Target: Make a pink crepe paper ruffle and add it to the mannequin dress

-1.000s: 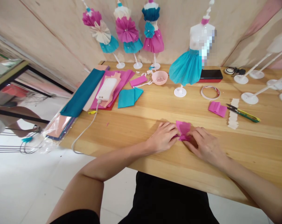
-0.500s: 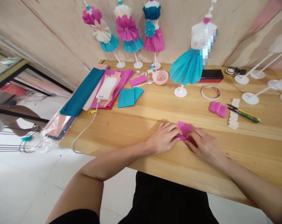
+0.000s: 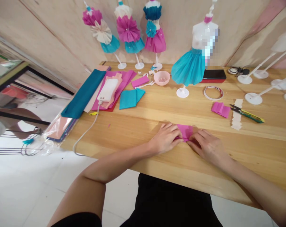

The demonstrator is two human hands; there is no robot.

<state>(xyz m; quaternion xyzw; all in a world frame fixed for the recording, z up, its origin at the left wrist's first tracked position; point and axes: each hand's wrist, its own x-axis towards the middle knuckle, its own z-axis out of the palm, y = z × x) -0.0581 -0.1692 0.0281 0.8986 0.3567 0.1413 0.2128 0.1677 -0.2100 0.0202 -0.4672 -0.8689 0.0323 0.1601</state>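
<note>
Both hands pinch the near edge of a magenta piece of crepe paper [image 3: 185, 130] lying on the wooden table [image 3: 143, 126]. My left hand [image 3: 167, 137] has its fingers closed on the paper's left end. At the right end, my right hand [image 3: 205, 143] grips it between thumb and fingers. A narrow fold runs along the near edge between the two hands; the fingers hide part of it. Another folded magenta paper piece [image 3: 220, 110] lies beyond my right hand, beside thread snips [image 3: 248, 114] and a cream strip with jagged edges [image 3: 236, 115].
Dress forms in paper outfits stand along the wall, the nearest with a turquoise skirt [image 3: 189, 67]. A pink bowl [image 3: 162, 78] of small beads, folded turquoise paper [image 3: 131, 98], a white power bank [image 3: 107, 90] with a cable, and a tape roll [image 3: 213, 93] lie about.
The magenta paper's upstanding part now lies lower and looks wider between my hands. Both hands have stayed nearly in place, still pinching its near edge.
</note>
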